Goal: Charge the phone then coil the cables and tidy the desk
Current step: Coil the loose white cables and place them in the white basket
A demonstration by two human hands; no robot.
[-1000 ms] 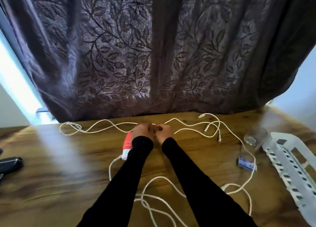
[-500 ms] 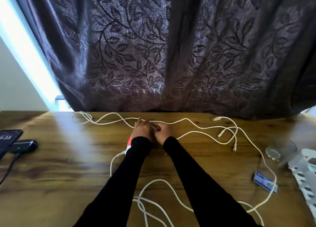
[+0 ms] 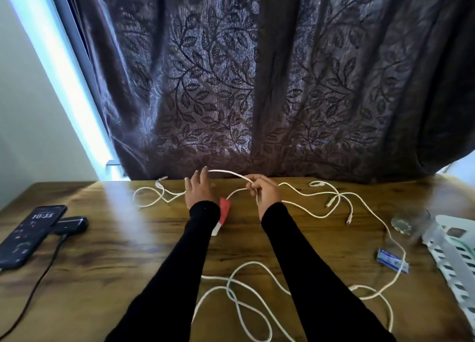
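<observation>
A long white cable lies in loops across the wooden desk. My right hand pinches it near the desk's back edge. From there a raised stretch arcs left over the fingertips of my left hand, whose fingers are stretched out. The cable also meets that hand at its thumb side. More white loops lie between my forearms near the front. The phone lies at the far left with its screen lit. Beside it sits a small black charger, with a black lead running off it.
A red and white object lies between my wrists. At the right stand a clear glass and a white slotted basket, with a small blue packet before them. A dark leaf-patterned curtain hangs behind the desk.
My hands were pressed together on the desk; now they are apart and raised, with a stretch of white cable lifted between them. The view has swung left, showing the phone.
</observation>
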